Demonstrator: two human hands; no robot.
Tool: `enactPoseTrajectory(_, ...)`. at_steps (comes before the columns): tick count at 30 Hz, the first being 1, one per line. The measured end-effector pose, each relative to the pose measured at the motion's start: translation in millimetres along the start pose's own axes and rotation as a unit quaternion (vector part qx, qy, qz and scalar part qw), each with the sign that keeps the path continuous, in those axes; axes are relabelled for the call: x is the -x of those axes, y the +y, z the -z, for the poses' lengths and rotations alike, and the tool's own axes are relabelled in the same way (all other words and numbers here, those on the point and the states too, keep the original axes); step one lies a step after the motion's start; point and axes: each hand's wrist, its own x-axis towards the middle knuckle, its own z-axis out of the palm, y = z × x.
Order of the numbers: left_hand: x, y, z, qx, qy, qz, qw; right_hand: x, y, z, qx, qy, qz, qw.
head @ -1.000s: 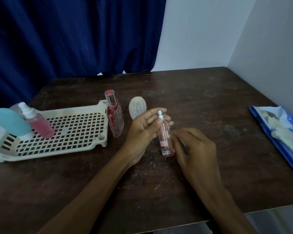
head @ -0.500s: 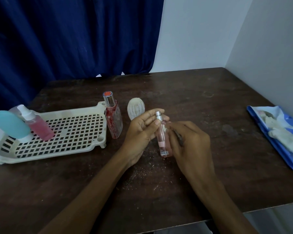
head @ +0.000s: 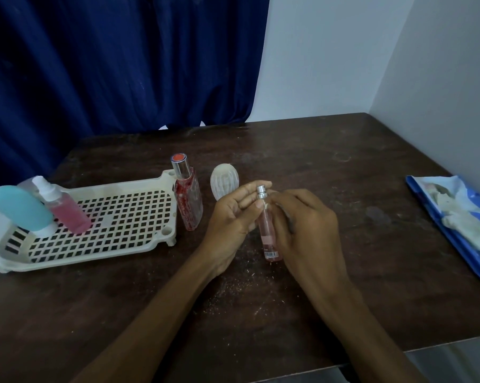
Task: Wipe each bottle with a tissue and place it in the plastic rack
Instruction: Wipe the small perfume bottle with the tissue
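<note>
Bottle (head: 270, 240) judged light, slick, breakable | neck pinched by left hand (head: 232, 214) | tissue (head: 265, 204) clenched by right hand (head: 308, 225) | mid-body hold advised

A single wide-angle view from the person's head looks forward and down across the dark bench (head: 343, 167) — near enough that the left hand (head: 233, 214) and right hand (head: 308, 225) sit mid-frame — with a blue curtain (head: 123, 64) and white walls (head: 316, 51) closing the far side.

Dim, soft light — faint sheen on the table (head: 302, 150), wide-angle bend at edges, slightly soft focus throughout.
</note>
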Motion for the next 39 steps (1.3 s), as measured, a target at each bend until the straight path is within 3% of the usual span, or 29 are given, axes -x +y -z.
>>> enactPoseTrajectory(17, -1.4, 0.1, 2.0, -0.030, -0.007, -0.006, 0.999, 2.2, 16.2, 1.4, 0.033, -0.008, 0.002, 0.999)
enactPoseTrajectory(23, -1.9, 1.7, 1.1, 0.000, -0.029, 0.007, 1.000, 20.0, 18.9, 13.8, -0.054, 0.038, -0.053, 0.996)
enactPoseTrajectory(30, -2.1, 1.2, -1.1, 0.022, -0.026, 0.016, 0.999, 51.1, 14.4, 12.8, -0.048, -0.004, -0.042, 0.998)
enactPoseTrajectory(39, -2.5, -2.6, -3.3, 0.012, 0.040, -0.020, 0.999, 60.3, 10.3, 14.3, -0.050, -0.045, -0.012, 0.998)
